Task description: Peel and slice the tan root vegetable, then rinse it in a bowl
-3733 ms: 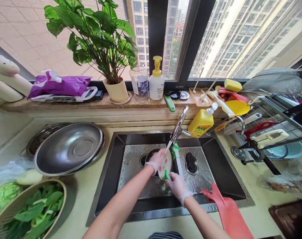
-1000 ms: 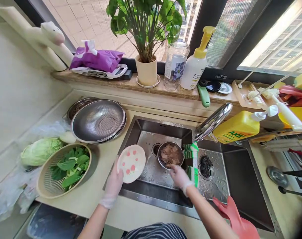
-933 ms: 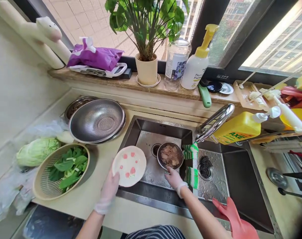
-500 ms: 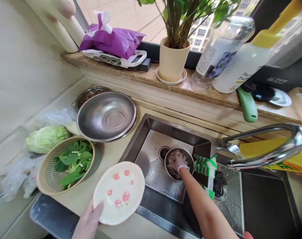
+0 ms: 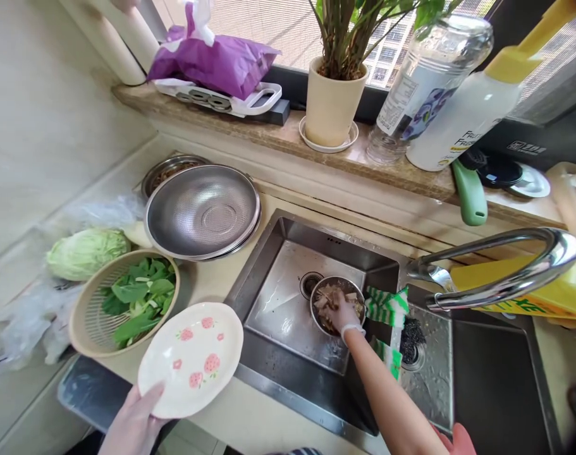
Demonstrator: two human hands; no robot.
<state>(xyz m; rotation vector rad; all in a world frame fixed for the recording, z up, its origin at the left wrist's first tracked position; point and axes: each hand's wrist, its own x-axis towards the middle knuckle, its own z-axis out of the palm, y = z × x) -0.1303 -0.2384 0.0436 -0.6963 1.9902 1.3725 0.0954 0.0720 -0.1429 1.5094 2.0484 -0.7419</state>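
My left hand (image 5: pixel 138 414) grips the lower left rim of a white plate (image 5: pixel 190 360) with pink strawberry patterns, its thumb on top. The plate is tilted over the counter's front edge, left of the sink. Down in the sink, my right hand (image 5: pixel 341 313), in a thin clear glove, reaches into a round metal bowl (image 5: pixel 315 316). Its fingers are bent among pale and brown pieces of food (image 5: pixel 326 296) and are partly hidden by them. The bowl stands beside the drain (image 5: pixel 310 284).
A green-striped cloth (image 5: pixel 387 306) hangs over the sink divider (image 5: pixel 396 341). The faucet (image 5: pixel 506 297) arches at the right. Leafy greens (image 5: pixel 140 297) in a basket (image 5: pixel 91 335), a cabbage (image 5: pixel 86 254) and a metal strainer (image 5: pixel 202 212) are at the left. A potted plant (image 5: pixel 335 107) stands on the sill.
My left hand has moved the plate left, away from the sink. The food in the bowl shows more clearly around my right hand, which stays in the bowl. The view has shifted slightly.
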